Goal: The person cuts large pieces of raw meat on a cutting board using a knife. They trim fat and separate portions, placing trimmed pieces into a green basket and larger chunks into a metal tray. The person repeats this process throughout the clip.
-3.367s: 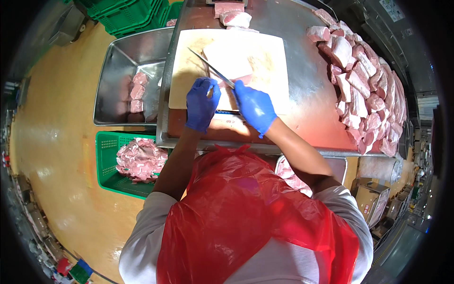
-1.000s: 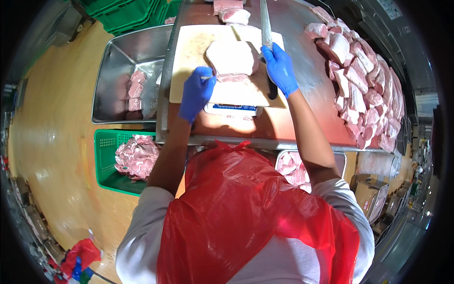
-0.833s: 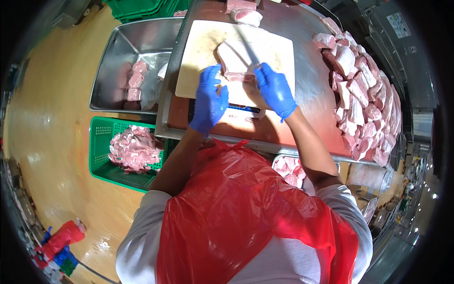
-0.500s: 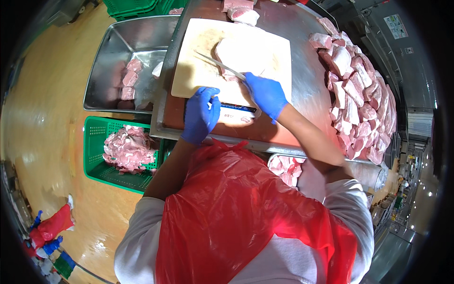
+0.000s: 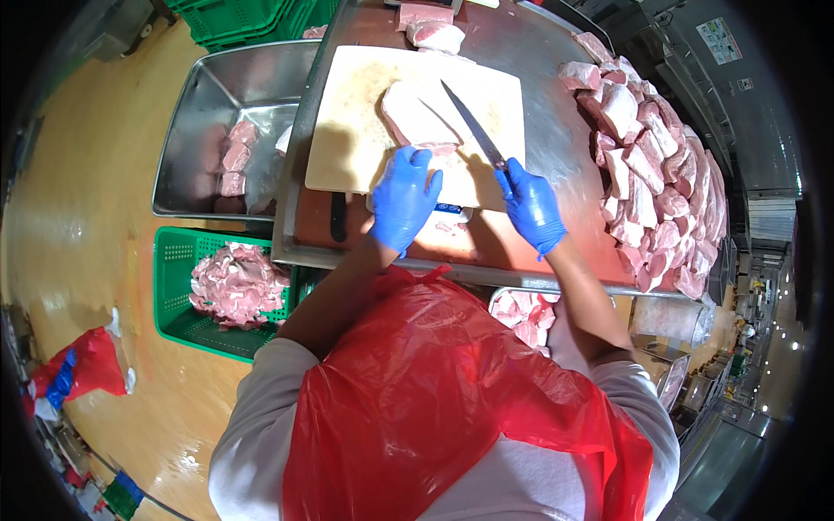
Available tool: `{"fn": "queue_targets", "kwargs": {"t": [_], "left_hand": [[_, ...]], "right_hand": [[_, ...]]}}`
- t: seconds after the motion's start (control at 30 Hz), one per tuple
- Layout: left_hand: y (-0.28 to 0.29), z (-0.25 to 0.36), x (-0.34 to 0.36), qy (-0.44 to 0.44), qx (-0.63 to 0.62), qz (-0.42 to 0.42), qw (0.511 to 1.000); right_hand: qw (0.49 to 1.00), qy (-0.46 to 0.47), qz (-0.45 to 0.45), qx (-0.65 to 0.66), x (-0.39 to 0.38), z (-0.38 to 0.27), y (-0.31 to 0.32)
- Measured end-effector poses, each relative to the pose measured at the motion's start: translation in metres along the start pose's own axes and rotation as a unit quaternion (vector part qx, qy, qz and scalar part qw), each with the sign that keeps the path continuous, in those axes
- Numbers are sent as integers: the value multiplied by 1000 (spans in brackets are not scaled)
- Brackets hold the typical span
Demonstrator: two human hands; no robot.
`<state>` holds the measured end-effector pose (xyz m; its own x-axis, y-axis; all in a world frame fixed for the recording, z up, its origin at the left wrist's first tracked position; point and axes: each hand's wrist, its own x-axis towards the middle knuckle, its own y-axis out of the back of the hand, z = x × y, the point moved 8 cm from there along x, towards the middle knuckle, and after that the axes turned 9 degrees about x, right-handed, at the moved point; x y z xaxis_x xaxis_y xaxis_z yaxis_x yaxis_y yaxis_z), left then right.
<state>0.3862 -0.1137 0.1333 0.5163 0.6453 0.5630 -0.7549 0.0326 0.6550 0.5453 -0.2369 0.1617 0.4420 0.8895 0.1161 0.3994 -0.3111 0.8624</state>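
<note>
A pale, fat-topped slab of meat [image 5: 415, 113] lies on the white cutting board [image 5: 341, 104]. My left hand [image 5: 406, 197], in a blue glove, is at the board's front edge just below the slab, fingers bent but apart, thumb out to the right. My right hand [image 5: 530, 207], also gloved, grips a long knife [image 5: 472, 124] by its handle, blade angled up and left over the board beside the slab. Below the board, a scale [image 5: 448, 209] shows in part, and a dark narrow object [image 5: 338, 219] lies to its left on the steel table.
Many meat pieces [image 5: 643, 156] cover the table's right side; others [image 5: 434, 35] sit beyond the board. A steel tub [image 5: 187, 122] with meat, a green crate [image 5: 169, 286] of trimmings and stacked crates [image 5: 226, 17] stand left. Another person [image 5: 91, 365] is at lower left, meat tray [image 5: 530, 313] below the table.
My left hand has risen toward the slab and its fingers have loosened. My right hand has moved right and down, swinging the knife off the slab's middle. The other person has moved slightly.
</note>
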Motion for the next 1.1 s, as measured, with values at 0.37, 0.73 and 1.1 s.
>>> {"fn": "queue_targets", "kwargs": {"t": [0.37, 0.73, 1.1], "left_hand": [[-6, -45, -8, 25, -55, -13, 998], [171, -267, -146, 313, 1, 103, 944], [59, -125, 31, 50, -252, -47, 965]], "right_hand": [[988, 61, -108, -94, 34, -47, -40], [950, 40, -195, -240, -32, 65, 31], [868, -191, 84, 450, 18, 20, -34]]}}
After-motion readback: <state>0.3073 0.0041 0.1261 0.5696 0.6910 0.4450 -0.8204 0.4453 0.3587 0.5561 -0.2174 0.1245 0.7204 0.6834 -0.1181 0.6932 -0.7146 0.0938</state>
